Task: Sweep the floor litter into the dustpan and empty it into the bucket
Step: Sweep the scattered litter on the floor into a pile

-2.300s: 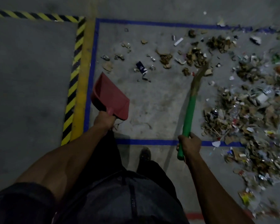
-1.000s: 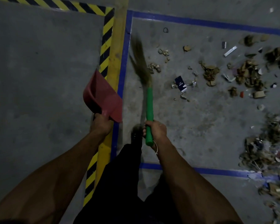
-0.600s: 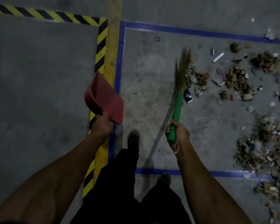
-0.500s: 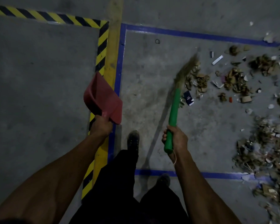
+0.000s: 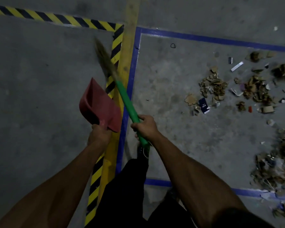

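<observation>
My left hand [image 5: 98,135] grips the handle of a red dustpan [image 5: 99,106], held tilted above the floor near the striped tape. My right hand [image 5: 145,127] is closed around the green handle of a broom [image 5: 127,102]; its brown bristles [image 5: 104,59] point up and to the left, blurred, over the yellow-and-black tape. Litter of cardboard scraps, paper and wrappers [image 5: 217,87] lies to the right inside the blue-taped square, with a small dark blue box [image 5: 203,105] among it. A denser heap of litter [image 5: 280,163] sits at the right edge. No bucket is in view.
Blue tape [image 5: 132,76] outlines the littered square on the grey concrete. A yellow line [image 5: 127,51] and yellow-and-black hazard tape [image 5: 117,45] run beside it on the left. My dark-trousered legs and a shoe [image 5: 141,150] stand at the square's near left corner.
The broom has swung from the litter on the right across to the left, its bristles now over the striped tape beside the dustpan. The scraps sit pushed further right. The dustpan stayed put.
</observation>
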A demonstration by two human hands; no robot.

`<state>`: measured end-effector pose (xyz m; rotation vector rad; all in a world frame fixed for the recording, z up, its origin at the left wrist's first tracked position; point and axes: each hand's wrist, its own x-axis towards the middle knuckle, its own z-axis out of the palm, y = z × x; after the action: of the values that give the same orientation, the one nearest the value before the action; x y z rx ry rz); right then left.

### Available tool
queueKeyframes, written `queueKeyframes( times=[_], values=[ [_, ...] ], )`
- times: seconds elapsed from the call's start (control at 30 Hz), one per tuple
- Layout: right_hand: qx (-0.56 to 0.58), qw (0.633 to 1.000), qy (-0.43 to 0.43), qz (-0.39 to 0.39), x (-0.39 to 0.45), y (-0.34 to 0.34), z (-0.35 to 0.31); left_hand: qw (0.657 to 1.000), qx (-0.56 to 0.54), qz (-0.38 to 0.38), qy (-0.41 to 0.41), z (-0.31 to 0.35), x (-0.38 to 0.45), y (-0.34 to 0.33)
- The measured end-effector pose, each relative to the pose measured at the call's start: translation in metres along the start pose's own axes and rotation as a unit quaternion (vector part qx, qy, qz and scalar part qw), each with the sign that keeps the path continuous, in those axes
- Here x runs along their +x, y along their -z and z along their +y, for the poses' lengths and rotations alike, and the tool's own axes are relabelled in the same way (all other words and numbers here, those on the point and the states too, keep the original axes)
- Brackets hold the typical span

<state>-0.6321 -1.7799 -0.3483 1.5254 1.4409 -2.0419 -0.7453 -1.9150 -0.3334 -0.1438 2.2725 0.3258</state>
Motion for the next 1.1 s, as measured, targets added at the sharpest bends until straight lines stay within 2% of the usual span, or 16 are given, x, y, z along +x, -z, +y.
queueKeyframes(
  times=[0.07, 0.17, 0.4, 0.67, 0.8, 0.87, 1.1],
  values=[
    [0.016, 1.000, -0.018, 0.008, 0.028, -0.001, -0.016, 1.000, -0.004, 0.000, 0.001, -0.003, 0.007, -0.002],
    [0.125, 0.988, -0.067, 0.062, 0.063, 0.009, -0.037, 1.000, -0.014, -0.008, -0.007, -0.002, 0.017, -0.007],
    [0.359, 0.920, -0.076, 0.140, 0.094, 0.088, -0.073, 0.999, -0.023, -0.022, -0.027, 0.021, 0.030, -0.016],
    [0.517, 0.832, -0.052, 0.195, 0.063, 0.180, -0.039, 0.997, -0.026, -0.033, -0.058, 0.039, 0.021, -0.016],
    [0.483, 0.832, -0.049, 0.267, 0.028, 0.177, -0.025, 0.997, -0.017, -0.028, -0.072, 0.039, 0.015, -0.014],
    [0.472, 0.842, -0.029, 0.259, 0.011, 0.156, -0.025, 0.997, -0.025, -0.027, -0.069, 0.038, 0.013, -0.011],
    [0.234, 0.956, 0.027, 0.173, 0.012, 0.062, -0.032, 0.999, -0.052, -0.005, -0.011, 0.030, 0.021, -0.001]
  ],
)
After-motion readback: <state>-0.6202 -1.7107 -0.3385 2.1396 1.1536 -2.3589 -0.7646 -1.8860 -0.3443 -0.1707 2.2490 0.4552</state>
